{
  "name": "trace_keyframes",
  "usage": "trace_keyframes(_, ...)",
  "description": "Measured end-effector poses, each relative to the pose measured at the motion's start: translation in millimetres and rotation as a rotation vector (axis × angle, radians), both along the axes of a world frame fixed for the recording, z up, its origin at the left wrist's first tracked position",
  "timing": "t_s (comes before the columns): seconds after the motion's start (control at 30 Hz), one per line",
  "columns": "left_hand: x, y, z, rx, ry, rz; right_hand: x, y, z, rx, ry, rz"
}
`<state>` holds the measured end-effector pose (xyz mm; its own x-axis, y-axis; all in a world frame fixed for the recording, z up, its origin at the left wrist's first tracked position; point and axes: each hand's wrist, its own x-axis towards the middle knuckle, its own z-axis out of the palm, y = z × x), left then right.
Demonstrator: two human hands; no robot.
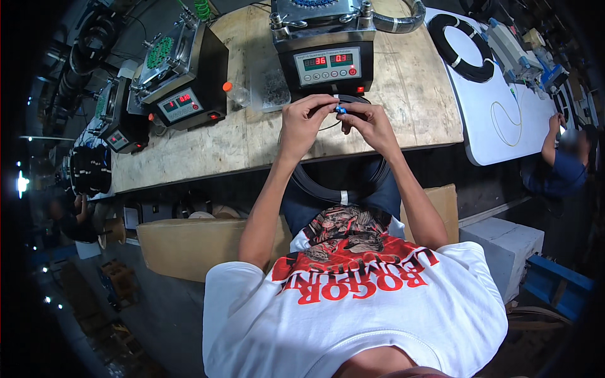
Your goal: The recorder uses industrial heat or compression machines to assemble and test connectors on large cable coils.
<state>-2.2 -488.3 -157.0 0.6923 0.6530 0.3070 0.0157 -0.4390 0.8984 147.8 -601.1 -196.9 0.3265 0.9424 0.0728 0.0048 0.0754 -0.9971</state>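
Observation:
A small blue cable connector (341, 109) is pinched between the fingertips of both hands, just over the front part of the wooden table. My left hand (305, 123) closes thumb and forefinger at its left side. From the other side, the thumb and fingers of my right hand (368, 123) grip it. The fingertips hide part of the connector, so fine detail is lost. Below the hands, a coil of black cable (343, 196) hangs from the table edge over my lap, bound with a white band. More of the black cable lies on the table behind the fingers.
A polishing machine (328, 66) with a lit red display stands straight ahead. Left of it are an orange-capped bottle (238, 96), a clear bag (272, 88) and another polishing machine (183, 82). A white table (485, 135) at right bears a black cable coil (461, 47). People work at both sides.

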Motion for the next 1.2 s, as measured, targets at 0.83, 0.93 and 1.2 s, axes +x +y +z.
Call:
trace_keyframes(0.83,-1.0,9.8,-9.5,0.029,-0.045,-0.124,-1.1,3.1,3.0,-0.045,0.02,-0.029)
trace_keyframes(0.93,-1.2,10.8,-10.2,0.009,-0.055,-0.132,-1.4,4.8,1.3,-0.049,0.011,-0.04)
trace_keyframes(1.2,-1.0,11.9,-25.2,0.018,-0.067,-0.129,-3.4,5.3,-7.3,-0.066,0.05,-0.014)
